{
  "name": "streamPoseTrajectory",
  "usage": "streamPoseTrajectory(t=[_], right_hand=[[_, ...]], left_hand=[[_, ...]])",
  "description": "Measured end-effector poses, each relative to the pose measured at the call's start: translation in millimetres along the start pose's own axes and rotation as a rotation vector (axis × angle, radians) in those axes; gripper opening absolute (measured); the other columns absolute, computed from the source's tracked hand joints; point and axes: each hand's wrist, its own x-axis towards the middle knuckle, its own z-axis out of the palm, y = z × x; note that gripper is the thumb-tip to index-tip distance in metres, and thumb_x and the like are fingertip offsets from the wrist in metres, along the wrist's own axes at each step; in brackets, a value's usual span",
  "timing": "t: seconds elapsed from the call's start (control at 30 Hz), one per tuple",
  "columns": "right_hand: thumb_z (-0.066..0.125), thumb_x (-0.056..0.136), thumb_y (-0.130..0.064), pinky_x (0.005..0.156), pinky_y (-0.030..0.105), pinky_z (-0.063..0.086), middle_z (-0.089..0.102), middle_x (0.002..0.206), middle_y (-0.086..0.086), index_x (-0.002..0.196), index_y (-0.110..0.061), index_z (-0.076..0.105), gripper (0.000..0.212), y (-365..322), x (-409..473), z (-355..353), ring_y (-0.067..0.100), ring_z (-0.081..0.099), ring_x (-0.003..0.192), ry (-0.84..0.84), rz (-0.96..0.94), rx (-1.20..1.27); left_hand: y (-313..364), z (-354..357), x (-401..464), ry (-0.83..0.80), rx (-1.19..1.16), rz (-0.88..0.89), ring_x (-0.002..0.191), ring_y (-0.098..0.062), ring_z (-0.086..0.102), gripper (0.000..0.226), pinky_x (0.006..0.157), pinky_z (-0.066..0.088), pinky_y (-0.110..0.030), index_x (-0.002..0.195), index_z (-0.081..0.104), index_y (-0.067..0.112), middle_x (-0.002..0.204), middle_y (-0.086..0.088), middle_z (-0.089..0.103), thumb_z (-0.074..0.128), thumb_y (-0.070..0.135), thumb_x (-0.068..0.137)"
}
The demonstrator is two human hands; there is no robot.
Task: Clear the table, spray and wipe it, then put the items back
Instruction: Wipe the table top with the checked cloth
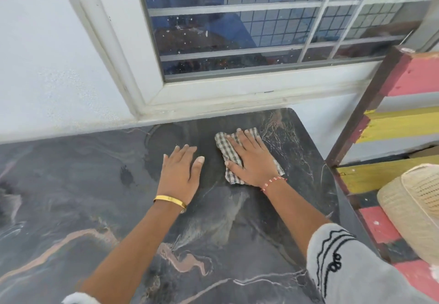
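A dark marble table with pink and white veins fills the lower view. Near its far right corner lies a grey-and-white checked cloth. My right hand presses flat on that cloth with straight, spread fingers. My left hand rests flat on the bare tabletop just left of the cloth, fingers straight, holding nothing. A wet patch shows on the surface left of my left hand.
A white wall and a barred window stand directly behind the table. To the right are pink, yellow and grey painted steps. A woven cream basket sits at the right, beside the table's edge.
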Motion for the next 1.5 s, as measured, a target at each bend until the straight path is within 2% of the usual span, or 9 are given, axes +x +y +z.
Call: streamPoseTrajectory(t=[0.23,0.37,0.57,0.7,0.87,1.13,1.3,1.4,1.5], right_hand=[[0.009,0.083,-0.067,0.121,0.041,0.0,0.001,0.16,0.005,0.15,-0.03,0.003,0.077,58.3,-69.6,0.9,0.023,-0.001,0.148,0.015,0.388,0.03],[0.026,0.094,-0.056,0.12,0.044,0.001,0.003,0.159,0.01,0.151,-0.025,0.006,0.069,37.4,-94.4,8.1,0.027,0.001,0.147,0.064,0.614,0.072],[0.015,0.085,-0.058,0.113,0.055,0.018,0.026,0.151,0.024,0.148,-0.013,0.025,0.078,-37.0,-117.5,16.8,0.041,0.024,0.14,0.121,0.881,0.085],[0.025,0.084,-0.056,0.105,0.058,0.031,0.043,0.14,0.028,0.14,-0.009,0.042,0.075,-99.0,-96.3,17.3,0.044,0.041,0.13,0.11,0.849,0.105],[0.022,0.082,-0.057,0.106,0.057,0.032,0.042,0.142,0.026,0.139,-0.01,0.043,0.077,-159.5,-55.1,14.1,0.043,0.042,0.13,0.046,0.658,0.125],[0.015,0.082,-0.059,0.117,0.051,0.009,0.017,0.155,0.021,0.149,-0.015,0.021,0.08,-155.5,-79.9,11.9,0.036,0.015,0.144,0.045,0.468,0.233],[0.023,0.084,-0.057,0.104,0.06,0.034,0.045,0.138,0.029,0.135,-0.009,0.049,0.075,-178.8,-114.6,11.5,0.045,0.043,0.128,-0.032,0.442,0.26],[0.011,0.089,-0.063,0.115,0.055,0.012,0.017,0.154,0.025,0.148,-0.014,0.023,0.078,-182.2,-130.6,5.3,0.039,0.015,0.144,-0.083,0.377,0.25],[0.031,0.096,-0.049,0.118,0.048,0.004,0.0,0.158,0.018,0.151,-0.02,0.007,0.067,-167.1,-128.1,-4.1,0.032,-0.002,0.146,-0.117,0.321,0.337]], left_hand=[[39.5,50.1,-16.2,-0.159,-0.018,0.124,0.144,-0.021,0.016,0.047,0.119,0.001,-0.04,0.139,0.037,0.017,0.15,-0.005,0.033,0.028,0.036,0.097],[57.0,62.9,-24.8,-0.213,-0.073,0.166,0.144,-0.023,0.016,0.046,0.118,0.001,-0.042,0.138,0.039,0.014,0.149,-0.005,0.035,0.029,0.034,0.098],[39.8,42.7,-26.1,-0.186,-0.135,0.147,0.143,-0.023,0.019,0.044,0.118,0.001,-0.041,0.136,0.041,0.014,0.147,-0.005,0.039,0.029,0.032,0.098],[10.6,12.3,-28.8,-0.156,-0.102,0.122,0.143,-0.023,0.02,0.044,0.118,0.002,-0.042,0.136,0.041,0.014,0.147,-0.006,0.039,0.029,0.032,0.098],[-34.9,-33.3,-43.4,-0.085,-0.018,0.019,0.143,-0.022,0.021,0.043,0.118,0.001,-0.043,0.136,0.041,0.015,0.146,-0.005,0.041,0.028,0.032,0.098],[-62.7,-72.2,-93.2,-0.051,0.02,-0.103,0.144,-0.019,0.018,0.046,0.118,-0.003,-0.039,0.139,0.036,0.018,0.148,-0.004,0.037,0.026,0.036,0.098],[-50.9,-76.5,-129.9,-0.051,0.022,-0.104,0.144,-0.02,0.017,0.048,0.119,-0.001,-0.04,0.141,0.031,0.016,0.148,-0.006,0.038,0.026,0.036,0.098],[-42.2,-76.2,-152.6,-0.084,0.042,-0.096,0.144,-0.02,0.017,0.048,0.119,0.0,-0.042,0.141,0.03,0.016,0.148,-0.006,0.037,0.026,0.036,0.098],[-37.0,-76.8,-170.7,-0.087,0.033,-0.088,0.145,-0.02,0.016,0.048,0.119,0.0,-0.041,0.142,0.029,0.017,0.148,-0.006,0.036,0.025,0.036,0.098]])
